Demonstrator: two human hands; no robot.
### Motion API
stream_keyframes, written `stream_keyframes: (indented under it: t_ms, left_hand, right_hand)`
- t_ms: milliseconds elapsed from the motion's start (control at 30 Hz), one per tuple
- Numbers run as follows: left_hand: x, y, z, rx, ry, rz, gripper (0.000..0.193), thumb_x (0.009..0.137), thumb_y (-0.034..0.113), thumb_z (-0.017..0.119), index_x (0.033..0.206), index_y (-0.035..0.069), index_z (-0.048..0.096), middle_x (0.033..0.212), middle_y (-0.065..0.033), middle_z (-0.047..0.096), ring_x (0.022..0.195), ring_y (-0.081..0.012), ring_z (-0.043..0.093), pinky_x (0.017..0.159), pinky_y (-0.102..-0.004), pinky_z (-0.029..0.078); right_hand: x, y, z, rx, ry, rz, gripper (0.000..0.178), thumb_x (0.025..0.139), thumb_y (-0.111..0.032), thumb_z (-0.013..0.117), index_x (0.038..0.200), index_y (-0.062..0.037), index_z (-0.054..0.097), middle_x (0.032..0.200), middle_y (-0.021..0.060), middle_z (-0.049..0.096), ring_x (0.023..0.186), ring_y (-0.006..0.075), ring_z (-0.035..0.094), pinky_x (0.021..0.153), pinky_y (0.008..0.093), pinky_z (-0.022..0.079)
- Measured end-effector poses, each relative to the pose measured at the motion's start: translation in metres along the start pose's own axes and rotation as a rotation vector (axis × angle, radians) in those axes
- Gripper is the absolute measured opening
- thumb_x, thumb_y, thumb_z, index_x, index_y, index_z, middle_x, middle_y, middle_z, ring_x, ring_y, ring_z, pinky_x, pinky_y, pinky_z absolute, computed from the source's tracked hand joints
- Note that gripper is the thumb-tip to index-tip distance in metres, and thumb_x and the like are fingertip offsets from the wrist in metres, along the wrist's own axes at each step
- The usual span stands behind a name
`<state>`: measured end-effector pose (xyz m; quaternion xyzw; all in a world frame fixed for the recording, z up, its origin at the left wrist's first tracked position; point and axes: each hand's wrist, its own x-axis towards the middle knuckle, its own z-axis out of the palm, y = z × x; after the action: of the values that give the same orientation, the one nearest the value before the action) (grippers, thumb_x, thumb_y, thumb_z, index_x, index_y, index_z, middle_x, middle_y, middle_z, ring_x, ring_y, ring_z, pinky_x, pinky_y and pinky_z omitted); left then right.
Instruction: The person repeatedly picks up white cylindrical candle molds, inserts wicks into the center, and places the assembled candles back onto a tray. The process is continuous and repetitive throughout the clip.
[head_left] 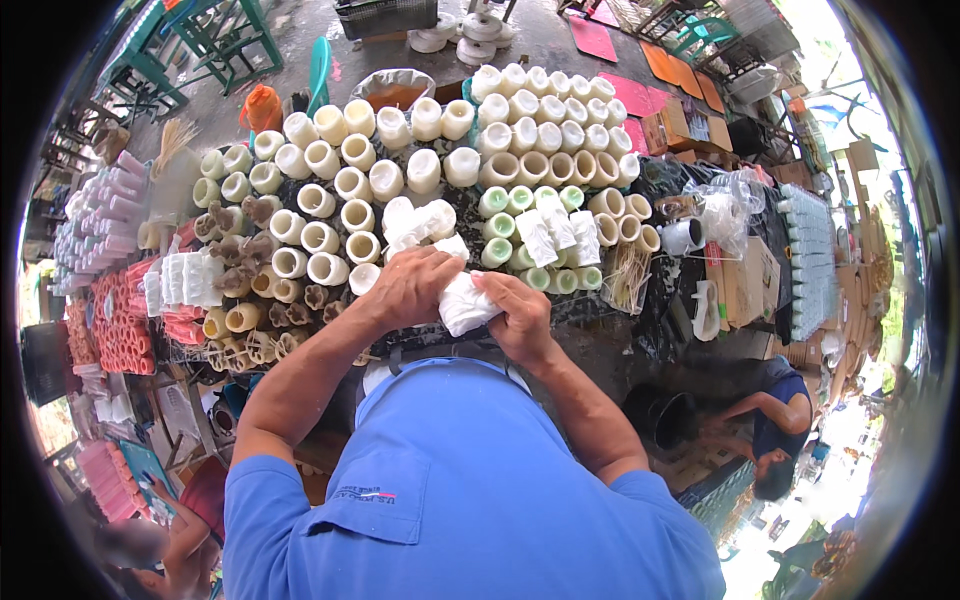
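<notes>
Close in front of my body, both hands are on a white piece with a sculpted, uneven surface (466, 306), which looks like a wax candle. My right hand (519, 316) grips it from the right, fingers and thumb closed on its side. At its upper left, my left hand (412, 284) is bent over it with the fingers curled together. Just beyond the left hand lie several similar white sculpted pieces (418, 224). More of them (552, 230) rest on top of pale green cylinders (497, 226) to the right.
Cream-coloured hollow cylinders (322, 158) stand in rows across the dark table. Further left are pink cylinders (120, 325) and brown ones (232, 255). A grey mug (682, 236) and plastic bags (722, 222) sit at the right. Other people (780, 430) work at both lower sides.
</notes>
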<state>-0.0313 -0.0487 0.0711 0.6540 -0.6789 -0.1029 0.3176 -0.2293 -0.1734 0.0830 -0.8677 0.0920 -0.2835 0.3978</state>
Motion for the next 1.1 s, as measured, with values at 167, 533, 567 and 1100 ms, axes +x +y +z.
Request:
stream_keyframes:
  t_ms: [167,533,567,1100]
  left_hand:
    - [0.010,0.015,0.024,-0.103,-0.046,-0.105,0.043,0.076,0.024,0.085,0.109,0.007,0.064,0.089,-0.0151,0.072,0.087,-0.0378,0.073,0.077,-0.0492,0.057]
    - [0.085,-0.029,0.090,-1.091,-0.005,-1.058,0.038,0.085,0.014,0.084,0.116,0.000,0.068,0.098,-0.0094,0.071,0.078,-0.0180,0.067,0.068,-0.0372,0.055]
    - [0.091,-0.031,0.102,-1.107,0.090,-1.094,0.035,0.088,0.014,0.083,0.115,-0.002,0.068,0.098,-0.0096,0.071,0.078,-0.0179,0.067,0.068,-0.0372,0.055]
    - [0.118,-0.025,0.174,-0.589,-0.005,-1.226,0.041,0.091,0.025,0.082,0.115,-0.005,0.068,0.097,-0.0126,0.072,0.073,-0.0190,0.065,0.061,-0.0370,0.052]
  right_hand:
    - [-0.049,0.012,0.008,0.125,0.315,0.235,0.054,0.080,0.021,0.059,0.128,0.0019,0.073,0.115,0.0166,0.078,0.098,0.0250,0.077,0.088,0.0357,0.060]
    - [-0.110,0.105,-0.067,0.563,0.813,0.489,0.044,0.095,0.003,0.073,0.137,0.0073,0.064,0.123,0.0101,0.073,0.109,0.0164,0.070,0.097,0.0326,0.058]
    - [-0.114,0.109,-0.068,0.578,0.789,0.507,0.044,0.095,0.003,0.073,0.137,0.0074,0.064,0.124,0.0098,0.072,0.109,0.0163,0.070,0.097,0.0325,0.058]
    - [-0.138,0.118,-0.071,0.766,0.685,0.729,0.049,0.092,0.012,0.072,0.139,0.0040,0.064,0.124,0.0058,0.072,0.109,0.0135,0.069,0.096,0.0311,0.058]
